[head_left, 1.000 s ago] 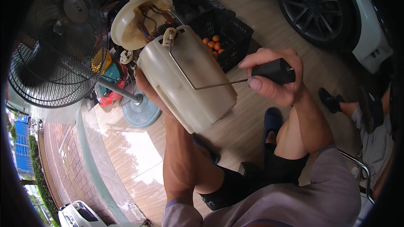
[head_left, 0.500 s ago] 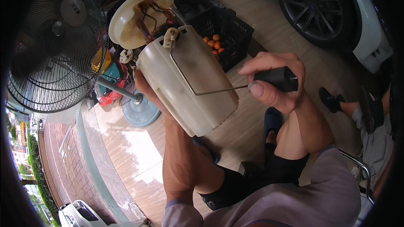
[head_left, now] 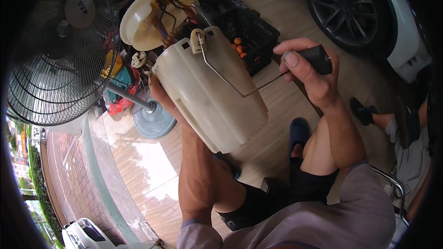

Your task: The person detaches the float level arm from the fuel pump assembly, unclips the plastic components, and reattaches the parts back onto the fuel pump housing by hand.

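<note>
A fuel pump module (head_left: 210, 94) with an off-white plastic body is held up in front of me, tilted. My left hand (head_left: 162, 99) grips it from its left side; most of those fingers are hidden behind the body. The round top flange (head_left: 138, 23) sits above, with wires and a ribbed hose between it and the body. A bent metal float arm (head_left: 220, 76) runs from a pivot clip (head_left: 197, 41) near the body's top. At its far end is a black float (head_left: 318, 59), pinched between the thumb and fingers of my right hand (head_left: 311, 76).
A floor fan (head_left: 60, 55) stands at the left on a round base (head_left: 154, 120). Behind the module is a black crate (head_left: 265, 41) with oranges. A car wheel (head_left: 353, 9) is at upper right. Another person's foot (head_left: 364, 110) shows at right.
My right hand has lifted the float upward and slightly right, swinging the float arm up. The module has shifted slightly right in my left hand.
</note>
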